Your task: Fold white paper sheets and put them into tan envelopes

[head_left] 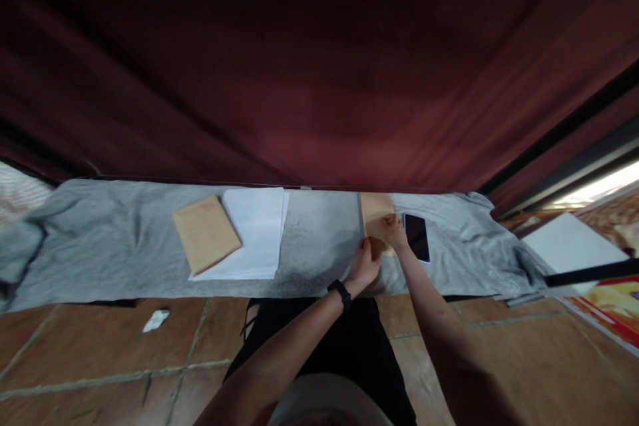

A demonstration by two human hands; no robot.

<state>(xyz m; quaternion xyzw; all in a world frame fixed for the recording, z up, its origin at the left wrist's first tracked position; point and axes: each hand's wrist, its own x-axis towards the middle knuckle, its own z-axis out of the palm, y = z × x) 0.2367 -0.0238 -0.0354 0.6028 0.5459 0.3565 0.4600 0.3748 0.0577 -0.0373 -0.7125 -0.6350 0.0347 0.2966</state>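
A brown paper envelope [375, 206] lies on the grey cloth, a little right of the middle. At its near left edge is my left hand [365, 262], wearing a black watch, with the fingers closed on the edge. My right hand [395, 231] rests over the envelope's right side, its fingers bent and pressed together on the paper; the fingertips are partly hidden. Just right of that hand lies a dark-screened phone [417, 237]. Farther left, another brown envelope [206, 234] overlaps a stack of white paper sheets [262, 233].
The long grey cloth [319, 226] covers a narrow surface against a dark red fabric wall [319, 113]. A crumpled white tissue [156, 320] lies on the tiled floor [100, 339]. At the right stand a white panel [569, 246] and a red printed box [612, 309].
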